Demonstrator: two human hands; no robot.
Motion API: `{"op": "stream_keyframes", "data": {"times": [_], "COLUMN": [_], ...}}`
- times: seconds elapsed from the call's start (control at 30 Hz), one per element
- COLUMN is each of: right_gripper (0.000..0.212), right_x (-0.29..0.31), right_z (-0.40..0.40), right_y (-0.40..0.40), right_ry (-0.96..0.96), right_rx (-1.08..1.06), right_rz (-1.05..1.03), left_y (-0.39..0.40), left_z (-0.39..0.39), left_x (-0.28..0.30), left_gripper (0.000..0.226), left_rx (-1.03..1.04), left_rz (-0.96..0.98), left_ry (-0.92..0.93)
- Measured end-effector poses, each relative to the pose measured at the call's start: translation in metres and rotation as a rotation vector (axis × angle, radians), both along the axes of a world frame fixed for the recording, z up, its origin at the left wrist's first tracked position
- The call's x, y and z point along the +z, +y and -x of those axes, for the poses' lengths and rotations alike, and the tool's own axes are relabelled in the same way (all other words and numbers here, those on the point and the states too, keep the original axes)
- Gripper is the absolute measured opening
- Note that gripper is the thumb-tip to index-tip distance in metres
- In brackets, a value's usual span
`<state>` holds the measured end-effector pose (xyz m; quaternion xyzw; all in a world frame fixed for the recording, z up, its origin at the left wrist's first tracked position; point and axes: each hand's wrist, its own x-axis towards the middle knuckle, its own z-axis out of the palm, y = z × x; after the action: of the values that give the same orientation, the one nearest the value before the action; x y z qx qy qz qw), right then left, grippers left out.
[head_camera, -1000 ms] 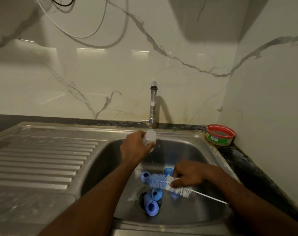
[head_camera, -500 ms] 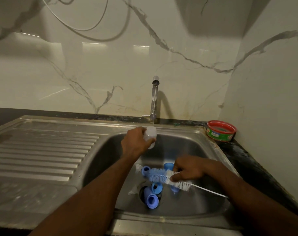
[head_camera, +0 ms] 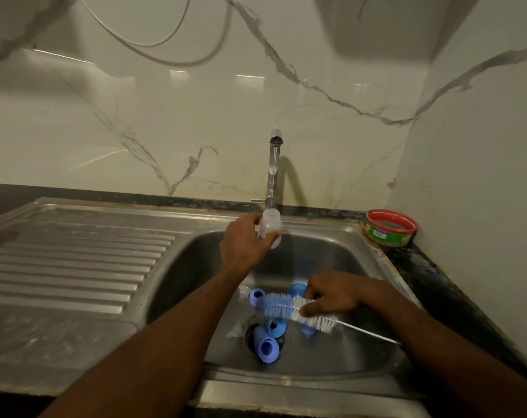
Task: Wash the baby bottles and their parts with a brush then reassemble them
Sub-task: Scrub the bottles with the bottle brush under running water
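Steel sink (head_camera: 361, 267): left hand (head_camera: 245, 247) has raised its gripped clear bottle (head_camera: 271, 226) nearer the tap (head_camera: 273, 170); right hand (head_camera: 331, 295) still pinches the brush (head_camera: 289, 310).

Left hand (head_camera: 246, 241): raised at the sink's back edge, fingers curled round a bottle (head_camera: 270, 224).
Right hand (head_camera: 331, 294): low over the basin, pinching a brush (head_camera: 292, 310).

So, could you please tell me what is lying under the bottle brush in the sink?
Blue bottle parts lie around the drain under the bottle brush. The right hand and bristles cover whatever lies directly beneath.
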<state>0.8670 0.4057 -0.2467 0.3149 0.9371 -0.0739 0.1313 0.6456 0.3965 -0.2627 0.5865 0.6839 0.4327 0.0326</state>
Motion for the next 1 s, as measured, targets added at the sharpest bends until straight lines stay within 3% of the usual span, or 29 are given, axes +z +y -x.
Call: {"op": "stream_keyframes", "data": {"times": [0.03, 0.13, 0.27, 0.33, 0.5, 0.7, 1.0], "right_gripper": [0.043, 0.042, 0.044, 0.044, 0.040, 0.043, 0.046], "right_x": [0.001, 0.001, 0.002, 0.002, 0.006, 0.011, 0.013], "right_z": [0.001, 0.000, -0.001, 0.000, -0.001, -0.002, -0.001], "right_y": [0.000, -0.002, -0.003, -0.003, -0.004, -0.004, -0.007], "right_ry": [0.000, 0.013, 0.009, 0.015, -0.012, -0.079, -0.069], "right_rx": [0.001, 0.000, -0.009, -0.020, -0.020, -0.038, -0.050], "right_rz": [0.003, 0.019, 0.011, 0.020, -0.008, -0.144, -0.111], "left_y": [0.000, 0.001, 0.003, 0.004, 0.002, 0.004, 0.002], "left_z": [0.000, -0.002, -0.002, -0.002, 0.003, -0.004, 0.001], "left_x": [0.002, -0.004, 0.007, 0.008, 0.005, 0.005, -0.004], "left_gripper": [0.055, 0.047, 0.058, 0.062, 0.078, 0.068, 0.073], "left_rx": [-0.015, -0.084, -0.180, -0.213, -0.159, -0.221, -0.197], "left_rz": [-0.023, 0.145, 0.019, 0.060, 0.099, 0.068, 0.104], "left_ry": [-0.019, 0.042, -0.125, -0.126, 0.040, 0.299, 0.371]}}
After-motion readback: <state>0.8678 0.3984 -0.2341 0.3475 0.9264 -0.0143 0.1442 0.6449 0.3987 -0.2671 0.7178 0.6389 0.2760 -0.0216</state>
